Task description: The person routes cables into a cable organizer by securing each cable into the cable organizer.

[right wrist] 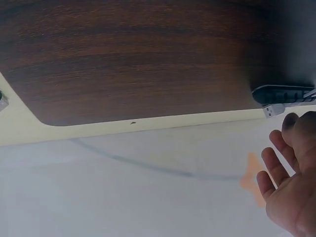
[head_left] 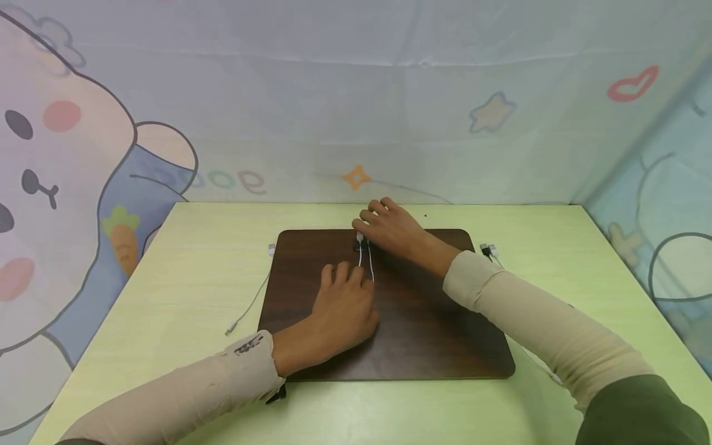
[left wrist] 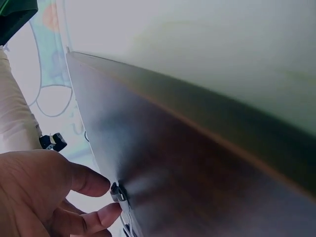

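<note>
A slotted black cable holder (right wrist: 279, 94) lies by the back edge of a dark brown board (head_left: 434, 346). Thin white cables (head_left: 371, 262) run from it toward the front. A white USB plug (right wrist: 274, 109) sticks out beside the holder. My right hand (head_left: 392, 227) hovers over that back edge, fingers spread and bent, fingertips close to the plug. My left hand (head_left: 346, 306) is over the middle of the board, fingers loosely bent above the cables. In the left wrist view, its thumb and finger stand apart, with a small black piece (left wrist: 117, 192) just past the tips.
Left of the board, a white USB cable (head_left: 260, 290) lies on the pale table (head_left: 139, 296). At the right lie a black USB plug (head_left: 486, 249) and a white plug (head_left: 494, 250). A white connector (head_left: 555, 377) shows by the right sleeve. A printed cloth (head_left: 311, 111) hangs behind.
</note>
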Tool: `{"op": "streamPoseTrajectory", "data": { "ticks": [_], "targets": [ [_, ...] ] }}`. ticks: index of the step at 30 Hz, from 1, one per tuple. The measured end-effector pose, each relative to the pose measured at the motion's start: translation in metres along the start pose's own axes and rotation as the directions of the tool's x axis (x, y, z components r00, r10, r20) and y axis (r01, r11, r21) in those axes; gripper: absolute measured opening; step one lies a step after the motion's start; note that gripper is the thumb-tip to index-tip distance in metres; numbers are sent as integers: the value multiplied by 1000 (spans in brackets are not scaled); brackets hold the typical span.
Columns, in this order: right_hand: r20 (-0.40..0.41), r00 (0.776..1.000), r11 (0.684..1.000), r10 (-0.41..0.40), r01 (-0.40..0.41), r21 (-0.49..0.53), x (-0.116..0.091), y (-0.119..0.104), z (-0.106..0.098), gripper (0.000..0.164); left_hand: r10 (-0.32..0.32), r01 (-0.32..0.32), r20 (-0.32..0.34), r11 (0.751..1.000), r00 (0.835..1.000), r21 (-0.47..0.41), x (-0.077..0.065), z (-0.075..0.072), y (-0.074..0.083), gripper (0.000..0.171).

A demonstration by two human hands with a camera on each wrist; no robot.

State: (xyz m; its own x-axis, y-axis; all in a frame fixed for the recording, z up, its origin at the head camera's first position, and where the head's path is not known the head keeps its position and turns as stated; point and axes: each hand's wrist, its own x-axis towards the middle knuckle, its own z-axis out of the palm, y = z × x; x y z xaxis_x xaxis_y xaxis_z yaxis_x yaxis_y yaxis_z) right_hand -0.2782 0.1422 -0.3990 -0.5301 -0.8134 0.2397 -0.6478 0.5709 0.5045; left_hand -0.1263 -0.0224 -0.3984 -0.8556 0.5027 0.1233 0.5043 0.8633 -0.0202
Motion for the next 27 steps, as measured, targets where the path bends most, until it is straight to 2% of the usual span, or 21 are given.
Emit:
{"op": "streamPoseTrajectory", "data": {
  "ticks": [4, 11, 22, 27],
  "targets": [
    [-3, 1000, 1000, 4, -4, 12, 5, -5, -1, 16, -13, 12, -16, 1000, 1000, -14, -4, 0, -2, 18],
    [91, 996, 999, -2, -2, 43, 17, -18, -9, 30, -13, 11, -59, 999, 998, -36, -14, 3, -8, 17],
    [65, 997, 998, -52, 50, 25, 32, -38, -22, 25, -29, 20, -125, 997, 992, -72, -31, 1, -17, 15],
    [77, 994, 997, -74, 73, 22, 39, -46, -27, 26, -30, 20, -130, 997, 991, -75, -39, 0, -20, 16]
  ]
}}
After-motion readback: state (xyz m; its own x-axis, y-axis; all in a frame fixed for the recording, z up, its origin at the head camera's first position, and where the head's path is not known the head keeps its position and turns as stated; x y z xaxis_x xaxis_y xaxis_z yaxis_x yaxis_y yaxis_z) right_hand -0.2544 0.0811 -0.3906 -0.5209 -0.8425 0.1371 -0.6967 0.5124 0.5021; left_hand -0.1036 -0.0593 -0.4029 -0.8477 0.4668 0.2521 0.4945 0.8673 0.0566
